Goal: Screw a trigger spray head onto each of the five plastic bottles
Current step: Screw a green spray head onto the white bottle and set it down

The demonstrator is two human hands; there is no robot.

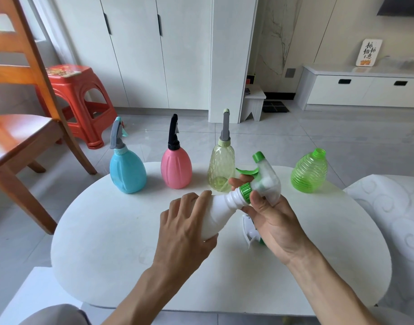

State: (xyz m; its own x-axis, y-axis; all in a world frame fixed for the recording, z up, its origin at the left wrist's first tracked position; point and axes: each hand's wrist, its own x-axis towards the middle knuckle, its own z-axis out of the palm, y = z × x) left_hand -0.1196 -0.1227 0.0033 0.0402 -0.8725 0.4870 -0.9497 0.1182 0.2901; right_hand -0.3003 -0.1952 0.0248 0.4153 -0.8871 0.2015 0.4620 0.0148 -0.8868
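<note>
My left hand [185,226] grips the body of a white bottle [221,207], tilted with its neck up to the right above the white table [121,231]. My right hand [271,214] pinches the green collar of a white and green spray head [265,178] that sits on that neck. Along the table's far edge stand a blue bottle [127,171], a pink bottle [176,168] and a clear yellowish bottle [221,170], each with a spray head on. A green ribbed bottle [309,173] at the far right has an open neck. Another white spray head [249,231] lies under my right hand, partly hidden.
A wooden chair [20,127] stands at the left and a red plastic stool [77,99] behind it. A white patterned cushion [393,207] adjoins the table's right side. Grey floor tiles and white cabinets lie beyond.
</note>
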